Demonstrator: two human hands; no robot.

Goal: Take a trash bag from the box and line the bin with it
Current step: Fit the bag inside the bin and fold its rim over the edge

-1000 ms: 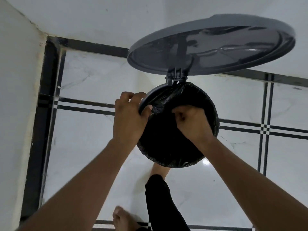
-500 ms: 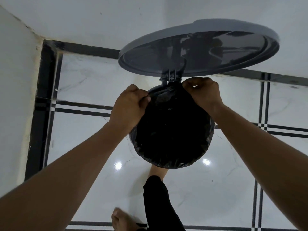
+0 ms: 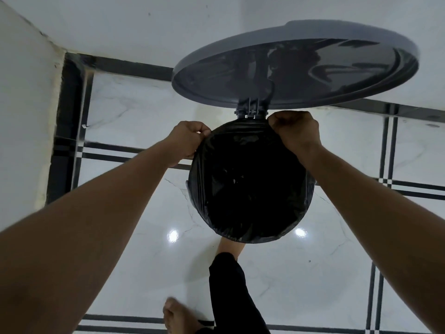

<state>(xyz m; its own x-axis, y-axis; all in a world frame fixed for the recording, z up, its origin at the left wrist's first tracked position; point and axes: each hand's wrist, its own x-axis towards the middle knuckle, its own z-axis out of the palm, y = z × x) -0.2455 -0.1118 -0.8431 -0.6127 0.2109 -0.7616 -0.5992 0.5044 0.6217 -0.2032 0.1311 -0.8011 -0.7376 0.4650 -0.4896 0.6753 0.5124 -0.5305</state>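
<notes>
Your forearms are bare right up to the frame's edge, with no sleeves, watch or bands showing. Your left hand (image 3: pixel 186 141) and right hand (image 3: pixel 295 131) carry no gloves or rings. Lower down, one leg wears a black trouser leg (image 3: pixel 231 292), and both feet are bare; the nearer bare foot (image 3: pixel 179 318) shows its toes.

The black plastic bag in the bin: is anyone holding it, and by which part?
Yes. Both hands pinch the black plastic trash bag at its top edge, the left hand on the left rim, the right hand beside the hinge of the open grey lid.
</notes>
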